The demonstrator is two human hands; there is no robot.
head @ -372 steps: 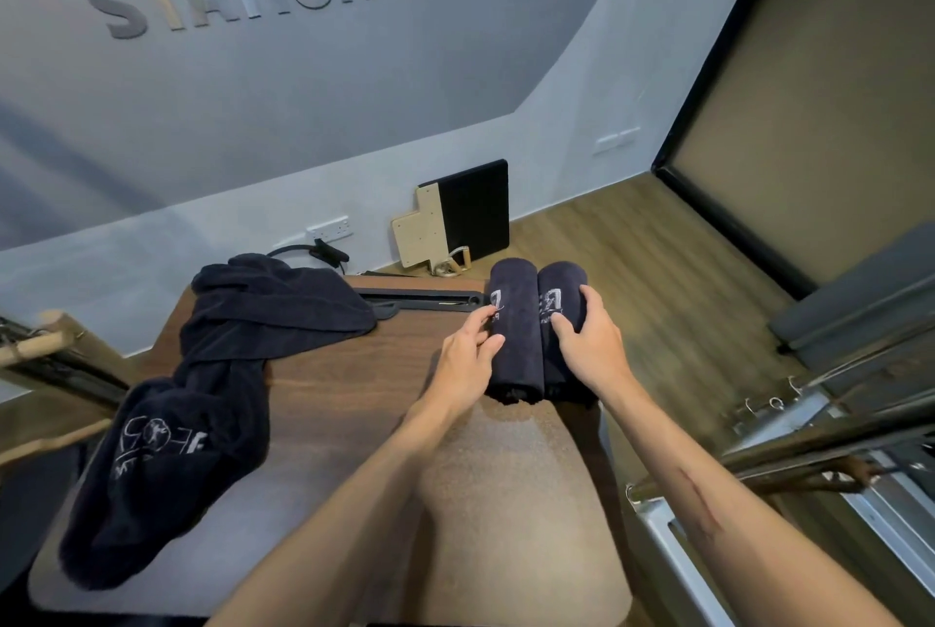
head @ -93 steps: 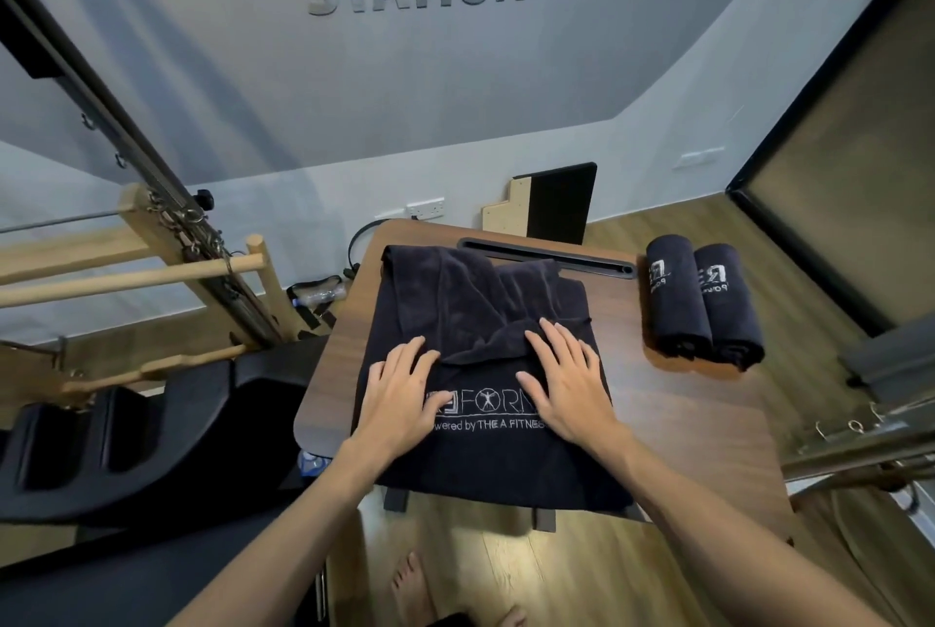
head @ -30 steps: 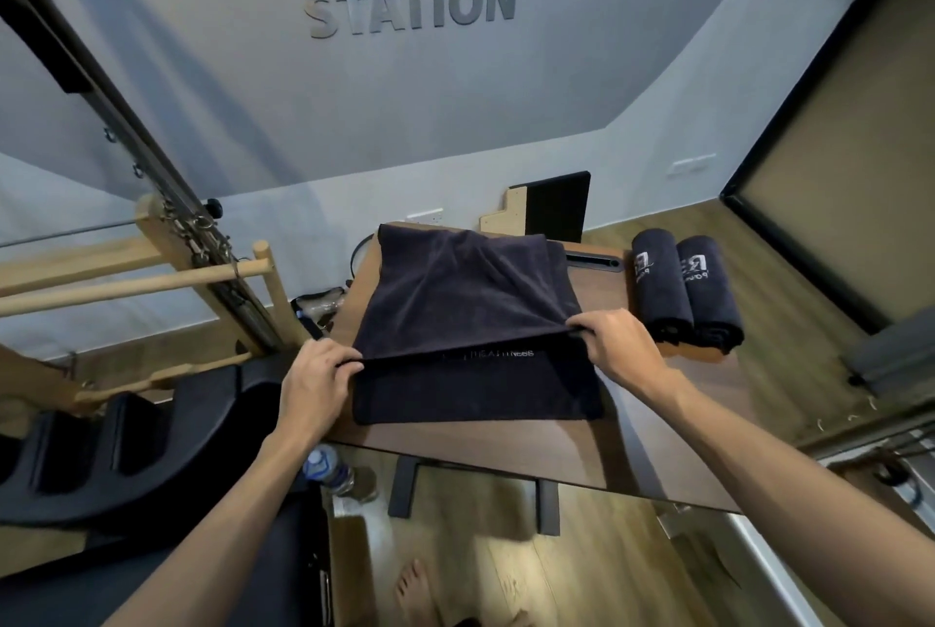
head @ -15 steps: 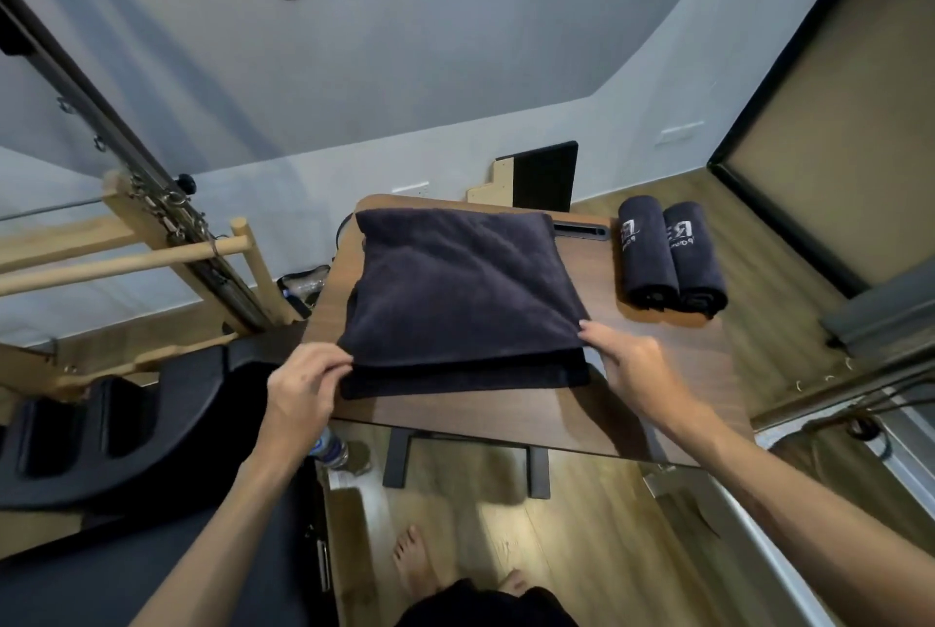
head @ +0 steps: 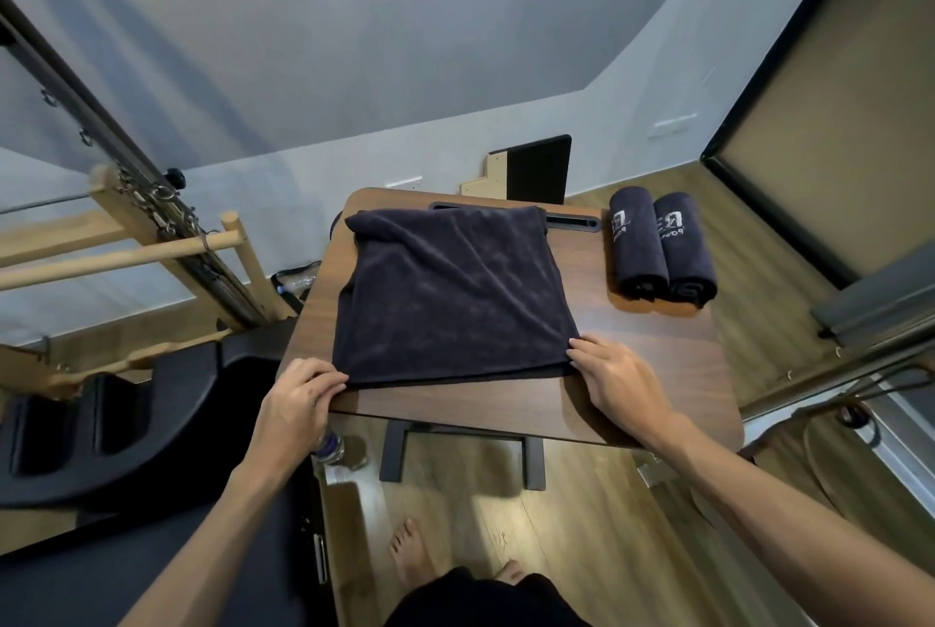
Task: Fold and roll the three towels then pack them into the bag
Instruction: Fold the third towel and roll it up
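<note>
A dark folded towel (head: 450,297) lies flat on the wooden table (head: 632,373), doubled over so its near edges line up. My left hand (head: 298,398) pinches its near left corner. My right hand (head: 614,376) holds the near right corner, fingers curled over the edge. Two rolled dark towels (head: 660,247) with white logos lie side by side at the table's far right. No bag is in view.
A black slot or handle (head: 571,221) runs along the table's far edge. Wooden bars and a metal frame (head: 167,241) stand at the left, above black padded equipment (head: 101,424). A water bottle (head: 331,447) sits below the table's left edge. My bare feet (head: 410,550) are on the floor.
The towel's upper layer has been drawn down over the lower one; its near edges now meet. Both hands have come towards me with the corners. The printed logo is now covered.
</note>
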